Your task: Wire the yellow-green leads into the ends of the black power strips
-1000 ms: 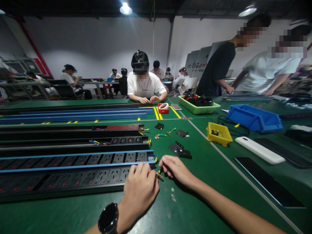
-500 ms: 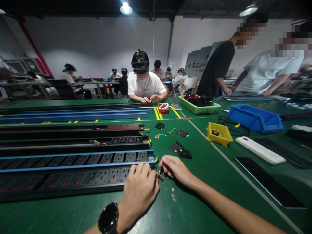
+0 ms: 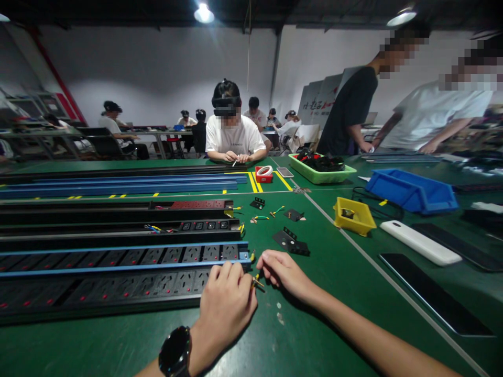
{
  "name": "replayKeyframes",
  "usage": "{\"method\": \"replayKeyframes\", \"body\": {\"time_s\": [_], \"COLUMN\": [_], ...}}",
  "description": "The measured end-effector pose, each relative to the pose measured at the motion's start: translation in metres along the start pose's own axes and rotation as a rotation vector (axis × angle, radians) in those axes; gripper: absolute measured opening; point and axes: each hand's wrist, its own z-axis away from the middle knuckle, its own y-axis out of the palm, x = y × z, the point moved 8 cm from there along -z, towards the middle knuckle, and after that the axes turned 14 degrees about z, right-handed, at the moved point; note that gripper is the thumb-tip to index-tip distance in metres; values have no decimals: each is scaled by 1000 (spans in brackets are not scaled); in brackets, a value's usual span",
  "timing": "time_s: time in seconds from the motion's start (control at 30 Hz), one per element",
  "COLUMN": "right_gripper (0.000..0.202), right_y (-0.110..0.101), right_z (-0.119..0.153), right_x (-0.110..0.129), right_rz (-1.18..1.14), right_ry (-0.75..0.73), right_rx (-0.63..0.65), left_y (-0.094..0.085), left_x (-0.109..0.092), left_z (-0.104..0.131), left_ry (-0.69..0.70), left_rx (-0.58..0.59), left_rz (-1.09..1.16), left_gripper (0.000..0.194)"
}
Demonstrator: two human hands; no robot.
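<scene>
My left hand [image 3: 228, 301], with a black watch on the wrist, rests over the right end of the nearest black socket strip [image 3: 137, 285]. Its fingers are bent, and their tips are hidden. A small yellow-green wire with a metal end [image 3: 258, 283] sticks out between my hands. To its right, my right hand [image 3: 281, 269] has thumb and forefinger pressed together close to the wire; what they hold, if anything, is too small to tell. Behind lies a blue-edged socket strip [image 3: 165, 257] with a yellow-green tip at its end.
Black brackets [image 3: 291, 242] and short green-yellow wires [image 3: 277, 211] lie beyond my hands. At the right are a yellow bin [image 3: 353, 217], a blue bin [image 3: 412, 191], a white case [image 3: 419, 242] and a dark flat panel [image 3: 434, 294]. A person [image 3: 234, 136] sits opposite.
My hands have hardly moved. The person opposite now holds a small white item between the fingers.
</scene>
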Motion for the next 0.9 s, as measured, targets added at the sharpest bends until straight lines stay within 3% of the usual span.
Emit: {"method": "replayKeyframes", "body": {"time_s": [0.9], "right_gripper": [57], "right_y": [0], "right_z": [0], "right_x": [-2], "right_rz": [21], "right_ry": [-6], "right_rx": [12], "left_y": [0], "left_x": [0], "left_z": [1], "left_ry": [2], "left_rx": [-5], "left_rz": [6], "left_gripper": [8]}}
